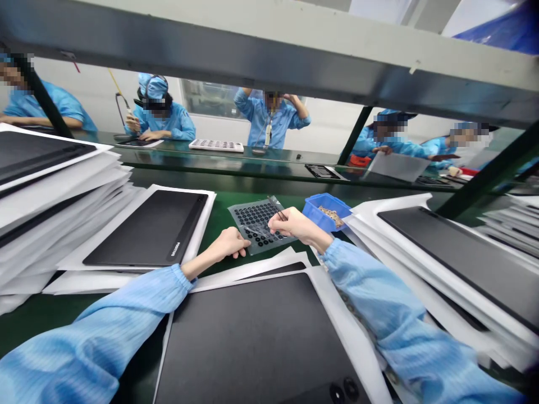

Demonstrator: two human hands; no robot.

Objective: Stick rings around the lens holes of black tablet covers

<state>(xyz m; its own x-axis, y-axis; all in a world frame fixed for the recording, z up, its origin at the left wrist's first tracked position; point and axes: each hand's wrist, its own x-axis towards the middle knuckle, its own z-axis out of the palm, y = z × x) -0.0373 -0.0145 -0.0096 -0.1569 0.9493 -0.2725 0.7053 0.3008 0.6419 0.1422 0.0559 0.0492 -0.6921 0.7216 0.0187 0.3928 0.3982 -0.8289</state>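
A clear sheet with rows of black ring-shaped stickers (256, 214) lies on the green bench in front of me. My left hand (231, 243) is closed at its lower left corner, thumb and fingers pinching the edge. Over the sheet's right side, my right hand (292, 223) is closed around thin dark tweezers (278, 212); their tips are hard to make out against the rings. Below my hands lies a large black tablet-like panel (248, 336) on white sheets, with two round lens holes at its lower right corner.
Right of the sheet stands a blue bin (315, 216) with small brownish parts. Another black panel (147, 227) lies on white paper at left. Stacks of panels and paper (63, 219) rise on both sides. A grey shelf beam (269, 56) crosses above; several co-workers sit beyond.
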